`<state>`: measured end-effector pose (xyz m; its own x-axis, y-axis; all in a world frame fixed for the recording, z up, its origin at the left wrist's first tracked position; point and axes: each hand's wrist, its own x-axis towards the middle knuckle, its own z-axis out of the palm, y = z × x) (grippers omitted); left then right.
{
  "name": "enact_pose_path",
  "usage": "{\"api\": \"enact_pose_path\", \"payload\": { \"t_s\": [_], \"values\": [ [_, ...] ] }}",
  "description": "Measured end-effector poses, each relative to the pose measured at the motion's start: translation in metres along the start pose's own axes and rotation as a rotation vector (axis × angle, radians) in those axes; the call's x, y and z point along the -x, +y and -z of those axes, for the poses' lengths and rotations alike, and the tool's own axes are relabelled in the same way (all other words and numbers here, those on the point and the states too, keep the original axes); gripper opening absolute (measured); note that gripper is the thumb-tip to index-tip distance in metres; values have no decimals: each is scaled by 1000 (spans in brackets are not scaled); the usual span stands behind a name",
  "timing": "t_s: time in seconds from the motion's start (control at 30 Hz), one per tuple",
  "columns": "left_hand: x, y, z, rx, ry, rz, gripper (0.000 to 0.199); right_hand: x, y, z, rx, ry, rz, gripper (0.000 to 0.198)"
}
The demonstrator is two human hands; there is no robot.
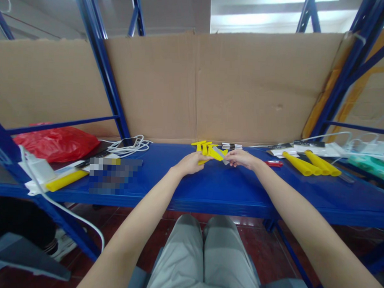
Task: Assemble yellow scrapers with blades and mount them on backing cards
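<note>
My left hand is closed on a yellow plastic piece above the blue shelf. A flat grey strip lies against that piece, and my right hand pinches the strip's near end between thumb and fingers. The two hands are close together but apart. Just beyond my left hand stand several more yellow pieces, partly hidden by the fingers. Behind my right hand is a small stack of black-and-white items, too small to name.
Right of my hands lie red pens, several yellow tapered tubes and white-and-black packets. To the left are a coiled white cable, a red plastic bag and a yellow tube. A cardboard wall closes the shelf's back.
</note>
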<state>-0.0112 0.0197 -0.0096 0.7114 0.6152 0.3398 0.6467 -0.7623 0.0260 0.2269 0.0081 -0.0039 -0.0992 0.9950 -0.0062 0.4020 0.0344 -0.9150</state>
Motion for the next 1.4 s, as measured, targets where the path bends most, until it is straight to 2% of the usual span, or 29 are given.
{"api": "enact_pose_path", "payload": {
  "t_s": [0.2, 0.43, 0.7, 0.87, 1.0, 1.17, 1.4],
  "values": [
    [1, 9, 2, -145, -22, 7, 47, -2, 5, -1, -49, -95, 14, 11],
    [3, 16, 6, -229, -65, 3, 49, -1, 2, 4, -162, -43, 29, 16],
    [4, 19, 8, -274, -137, -6, 50, -2, 3, 5, -153, -80, 81, 27],
    [5, 21, 8, -293, -128, -18, 50, 0, 3, 5, -97, -92, 49, 27],
    [5, 22, 7, -291, -124, -6, 49, 1, 1, 5, -134, -117, 38, 29],
    [5, 22, 7, -273, -103, 2, 48, 3, 0, 4, -185, -173, 72, 33],
    [6, 23, 6, -264, -82, 3, 47, 3, 1, 2, -91, -182, 93, 31]
  ]
}}
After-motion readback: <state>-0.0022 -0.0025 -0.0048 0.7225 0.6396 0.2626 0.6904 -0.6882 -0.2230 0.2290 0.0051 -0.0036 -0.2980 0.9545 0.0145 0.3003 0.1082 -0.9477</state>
